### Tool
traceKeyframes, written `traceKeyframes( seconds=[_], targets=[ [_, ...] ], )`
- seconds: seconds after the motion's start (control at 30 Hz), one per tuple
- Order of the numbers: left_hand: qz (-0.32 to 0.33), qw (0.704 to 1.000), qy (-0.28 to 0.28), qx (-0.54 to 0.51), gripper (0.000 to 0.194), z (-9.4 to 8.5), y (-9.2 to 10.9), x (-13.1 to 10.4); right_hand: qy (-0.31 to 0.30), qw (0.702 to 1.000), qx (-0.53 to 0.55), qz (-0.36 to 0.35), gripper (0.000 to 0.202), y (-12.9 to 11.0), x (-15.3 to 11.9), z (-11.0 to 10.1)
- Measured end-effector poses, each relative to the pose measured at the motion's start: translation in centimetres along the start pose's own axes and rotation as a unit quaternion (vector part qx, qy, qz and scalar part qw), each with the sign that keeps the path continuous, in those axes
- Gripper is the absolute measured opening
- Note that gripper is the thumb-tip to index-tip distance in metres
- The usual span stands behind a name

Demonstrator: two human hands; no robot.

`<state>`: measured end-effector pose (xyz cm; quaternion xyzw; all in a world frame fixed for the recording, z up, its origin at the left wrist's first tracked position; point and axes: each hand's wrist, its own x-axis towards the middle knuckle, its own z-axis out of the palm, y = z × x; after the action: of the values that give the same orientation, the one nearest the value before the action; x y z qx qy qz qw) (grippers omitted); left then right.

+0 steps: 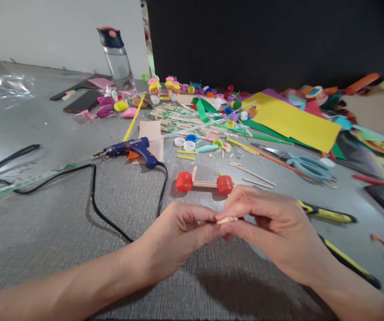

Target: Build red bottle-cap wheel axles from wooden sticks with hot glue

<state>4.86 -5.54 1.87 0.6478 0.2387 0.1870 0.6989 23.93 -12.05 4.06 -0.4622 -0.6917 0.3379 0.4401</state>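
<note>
Between the fingertips of both hands is a short pale wooden stick piece, its ends partly hidden by the fingers. My left hand pinches it from the left with thumb and forefinger. From the right, my right hand pinches the same piece. Just beyond the hands lies a small assembly of pale sticks with a red bottle cap wheel at the left end and another red cap wheel at the right. A short stick stands up beside the left wheel.
A blue glue gun rests on cardboard, its black cord curving toward my left arm. Scissors and two yellow-black cutters lie right. Behind are bottle caps, coloured sheets and a water bottle.
</note>
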Motion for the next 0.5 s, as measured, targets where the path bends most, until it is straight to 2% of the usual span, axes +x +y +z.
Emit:
traceKeyframes(
  seconds=[0.1,0.17,0.2,0.37,0.43,0.5],
  targets=[
    [0.111,0.979,0.056,0.16,0.013,-0.4,-0.3,0.0,0.022,0.998,-0.064,-0.015,0.011,0.3,-0.3,0.2],
    [0.172,0.946,0.093,0.257,0.022,-0.8,-0.6,0.0,0.016,0.993,-0.112,-0.011,0.012,0.8,-0.6,0.5],
    [0.182,0.934,0.096,0.293,0.025,-0.9,-0.8,0.0,0.007,0.991,-0.134,-0.008,0.013,1.1,-0.7,0.7],
    [0.155,0.91,0.037,0.384,0.008,-1.1,-1.3,0.0,-0.028,0.979,-0.2,-0.002,0.017,1.8,-0.9,1.6],
    [0.153,0.913,0.036,0.376,0.005,-1.1,-1.2,0.1,-0.019,0.983,-0.18,0.011,0.019,1.6,-0.8,1.7],
    [0.146,0.928,0.039,0.34,0.002,-1.1,-1.0,0.2,-0.006,0.992,-0.119,0.05,0.02,1.3,-0.7,1.7]
  ],
)
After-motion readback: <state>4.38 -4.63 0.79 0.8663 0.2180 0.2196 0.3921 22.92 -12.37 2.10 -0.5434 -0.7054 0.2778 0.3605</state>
